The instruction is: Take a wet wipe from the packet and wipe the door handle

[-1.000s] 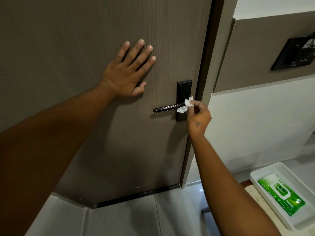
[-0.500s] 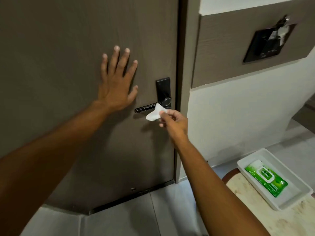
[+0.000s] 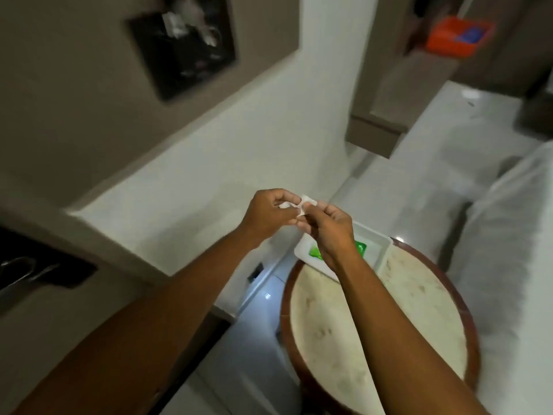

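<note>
- Left hand (image 3: 270,212) and right hand (image 3: 330,232) meet mid-air, both grips pinched closed on the wipe (image 3: 303,202), crumpled between fingertips.
- Packet (image 3: 360,248) in tray (image 3: 380,250) on table (image 3: 374,319), under right hand, mostly hidden.
- Door handle (image 3: 18,272) far left, blurred, well apart from hands.

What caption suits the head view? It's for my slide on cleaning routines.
Both hands, left hand and right hand, pinch a small white wipe above the tray holding the green packet.
</note>
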Tool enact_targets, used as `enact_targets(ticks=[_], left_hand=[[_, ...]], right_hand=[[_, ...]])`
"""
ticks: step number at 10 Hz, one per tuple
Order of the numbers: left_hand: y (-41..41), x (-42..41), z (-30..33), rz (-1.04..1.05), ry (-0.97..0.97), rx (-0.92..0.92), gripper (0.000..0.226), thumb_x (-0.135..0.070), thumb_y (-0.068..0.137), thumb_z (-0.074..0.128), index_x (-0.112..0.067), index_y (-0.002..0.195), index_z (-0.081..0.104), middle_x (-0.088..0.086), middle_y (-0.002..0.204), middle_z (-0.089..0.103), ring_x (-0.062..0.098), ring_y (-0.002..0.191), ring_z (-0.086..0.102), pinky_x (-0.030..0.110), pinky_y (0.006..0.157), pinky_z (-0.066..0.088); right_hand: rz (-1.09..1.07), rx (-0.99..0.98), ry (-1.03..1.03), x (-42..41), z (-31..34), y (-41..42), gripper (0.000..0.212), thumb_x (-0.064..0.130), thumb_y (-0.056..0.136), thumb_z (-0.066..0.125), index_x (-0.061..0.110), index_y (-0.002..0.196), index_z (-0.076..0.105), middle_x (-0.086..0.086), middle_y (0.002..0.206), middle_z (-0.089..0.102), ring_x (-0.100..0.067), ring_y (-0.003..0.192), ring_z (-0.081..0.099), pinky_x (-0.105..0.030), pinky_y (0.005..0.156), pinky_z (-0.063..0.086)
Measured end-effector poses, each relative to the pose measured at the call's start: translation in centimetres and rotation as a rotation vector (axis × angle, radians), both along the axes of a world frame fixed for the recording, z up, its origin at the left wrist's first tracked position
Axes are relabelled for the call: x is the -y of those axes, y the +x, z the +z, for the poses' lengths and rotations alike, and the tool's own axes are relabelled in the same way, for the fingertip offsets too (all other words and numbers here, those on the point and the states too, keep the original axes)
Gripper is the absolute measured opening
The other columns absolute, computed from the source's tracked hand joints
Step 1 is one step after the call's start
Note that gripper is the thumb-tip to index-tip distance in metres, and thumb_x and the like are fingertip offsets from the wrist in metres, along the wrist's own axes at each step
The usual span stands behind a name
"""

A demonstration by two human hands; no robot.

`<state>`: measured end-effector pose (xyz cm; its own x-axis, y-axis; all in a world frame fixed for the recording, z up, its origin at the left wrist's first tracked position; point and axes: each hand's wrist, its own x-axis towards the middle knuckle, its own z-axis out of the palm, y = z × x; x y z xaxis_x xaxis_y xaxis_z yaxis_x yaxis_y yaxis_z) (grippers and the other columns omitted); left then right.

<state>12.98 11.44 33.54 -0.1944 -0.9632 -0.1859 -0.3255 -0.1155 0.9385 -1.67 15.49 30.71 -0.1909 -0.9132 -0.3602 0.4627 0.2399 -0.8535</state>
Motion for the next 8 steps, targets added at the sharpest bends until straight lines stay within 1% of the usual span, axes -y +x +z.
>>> enact_targets(ticks=[1,2,3,4,5,6,7,8], left_hand=[[-4.7,2.0,-4.0,-0.153,0.062,0.121,0.021,0.001,0.083,0.081,-0.020,0.080,0.076,0.000,0.075,0.072,0.017,0.073,0.070,0.028,0.071,0.065],[-10.3,3.8,-12.6,-0.378,0.148,0.350,0.018,0.005,0.081,0.078,-0.010,0.092,0.081,0.010,0.086,0.075,0.019,0.080,0.069,0.036,0.082,0.061],[-12.9,4.3,-19.3,-0.475,0.191,0.441,0.019,0.003,0.085,0.075,-0.003,0.102,0.080,0.015,0.104,0.077,0.026,0.097,0.073,0.031,0.088,0.059],[-15.0,5.2,-28.0,-0.578,0.114,0.560,0.021,-0.003,0.089,0.072,-0.004,0.109,0.079,0.011,0.122,0.075,0.026,0.114,0.069,0.024,0.094,0.051],[-15.9,6.4,-32.4,-0.607,0.051,0.614,0.021,-0.004,0.091,0.071,-0.007,0.110,0.080,0.008,0.120,0.076,0.024,0.113,0.070,0.028,0.100,0.053],[-16.6,7.2,-37.0,-0.714,-0.009,0.768,0.022,-0.009,0.090,0.073,-0.011,0.111,0.081,0.009,0.114,0.078,0.026,0.109,0.072,0.036,0.098,0.057],[-17.1,7.4,-38.1,-0.782,0.001,0.847,0.018,-0.011,0.088,0.075,-0.009,0.104,0.081,0.012,0.103,0.078,0.028,0.099,0.074,0.038,0.090,0.061],[-17.1,7.7,-38.3,-0.770,-0.025,0.875,0.018,-0.017,0.087,0.076,-0.003,0.098,0.077,0.013,0.094,0.076,0.031,0.093,0.073,0.038,0.084,0.061]], right_hand=[[-0.028,-0.146,0.120,-0.1,-3.9,-5.0,0.013,0.011,0.088,0.073,-0.001,0.095,0.073,-0.014,0.079,0.073,-0.019,0.067,0.069,-0.026,0.064,0.058],[-0.041,-0.309,0.337,-0.5,-11.6,-10.6,0.006,0.003,0.082,0.076,-0.001,0.086,0.075,-0.014,0.069,0.070,-0.016,0.054,0.064,-0.027,0.060,0.059],[-0.044,-0.349,0.442,-0.2,-17.6,-12.4,0.006,0.001,0.081,0.076,-0.002,0.085,0.073,-0.015,0.067,0.072,-0.017,0.052,0.067,-0.028,0.059,0.061],[-0.113,-0.486,0.514,1.3,-26.0,-13.3,0.010,-0.002,0.079,0.074,0.006,0.072,0.072,-0.016,0.067,0.073,-0.023,0.054,0.070,-0.037,0.064,0.063],[-0.146,-0.659,0.559,2.5,-30.6,-13.5,0.024,-0.001,0.076,0.071,0.018,0.063,0.068,-0.010,0.068,0.073,-0.026,0.063,0.072,-0.037,0.069,0.062],[-0.061,-0.824,0.596,2.9,-35.4,-13.5,0.031,-0.002,0.079,0.066,0.023,0.060,0.068,-0.002,0.072,0.072,-0.022,0.072,0.070,-0.025,0.070,0.056],[0.009,-0.909,0.633,3.2,-37.1,-13.6,0.019,0.002,0.084,0.065,0.014,0.074,0.077,-0.006,0.082,0.074,-0.022,0.080,0.069,-0.023,0.071,0.053],[0.170,-0.977,0.686,4.0,-36.8,-13.7,0.017,0.007,0.088,0.066,0.007,0.101,0.077,-0.011,0.106,0.073,-0.027,0.097,0.068,-0.028,0.083,0.053]])
